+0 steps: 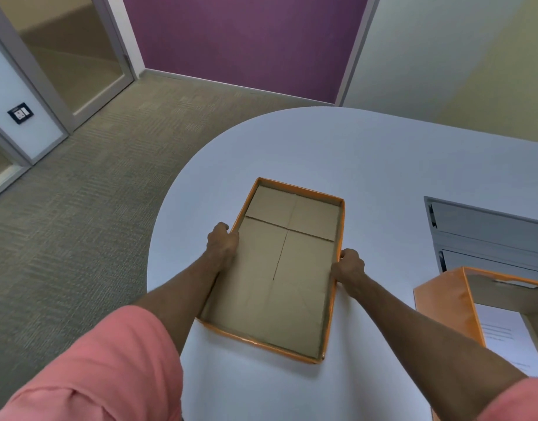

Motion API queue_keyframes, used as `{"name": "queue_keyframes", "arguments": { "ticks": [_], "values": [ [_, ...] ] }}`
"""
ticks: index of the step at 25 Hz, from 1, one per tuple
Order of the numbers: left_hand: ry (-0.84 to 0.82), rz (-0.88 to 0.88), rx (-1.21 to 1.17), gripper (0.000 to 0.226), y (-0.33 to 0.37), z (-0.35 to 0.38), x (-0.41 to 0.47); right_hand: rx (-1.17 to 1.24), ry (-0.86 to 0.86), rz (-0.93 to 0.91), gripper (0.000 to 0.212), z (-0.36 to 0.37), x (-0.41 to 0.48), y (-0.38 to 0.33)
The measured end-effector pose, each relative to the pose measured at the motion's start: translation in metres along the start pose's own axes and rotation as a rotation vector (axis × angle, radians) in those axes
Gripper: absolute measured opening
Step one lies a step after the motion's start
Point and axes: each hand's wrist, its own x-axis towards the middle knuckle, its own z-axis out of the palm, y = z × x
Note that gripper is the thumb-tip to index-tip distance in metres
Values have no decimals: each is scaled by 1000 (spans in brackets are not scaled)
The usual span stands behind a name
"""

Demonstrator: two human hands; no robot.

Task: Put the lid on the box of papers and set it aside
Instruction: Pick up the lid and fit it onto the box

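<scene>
A person's left hand (223,242) and right hand (349,266) close on the long side walls of an orange cardboard lid (280,268), which lies open side up on a white round-ended table (368,165). The shallow lid looks light and fairly stiff, though its thin walls may flex, so opposite sides at mid-length seem the surest hold. The open orange box (444,302) of papers (501,335) sits near the right edge. Beyond lie grey carpet (79,208), a purple wall (246,41) and a glazed door (64,50).
</scene>
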Motion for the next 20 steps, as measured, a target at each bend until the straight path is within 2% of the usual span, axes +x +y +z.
{"name": "queue_keyframes", "arguments": {
  "ticks": [1, 3, 8, 14, 17, 20],
  "values": [
    [-8, -29, -29, 9, 2, -4, -1, 28, 3, -14, 28, -7, -1, 1],
    [-16, -45, -84, 19, 12, -8, -7, 56, 15, -46, 36, -23, -4, 0],
    [-108, -2, -199, 24, 48, -10, -44, 172, 27, -108, 36, -79, -13, -2],
    [-150, 136, -262, 32, 110, 13, -103, 179, 80, -196, 36, -176, -27, 10],
    [-183, 208, -239, 42, 140, 36, -140, 156, 93, -222, 31, -229, -36, 34],
    [-229, 253, -241, 43, 165, 60, -174, 201, 104, -232, 24, -274, -50, 69]
  ]
}}
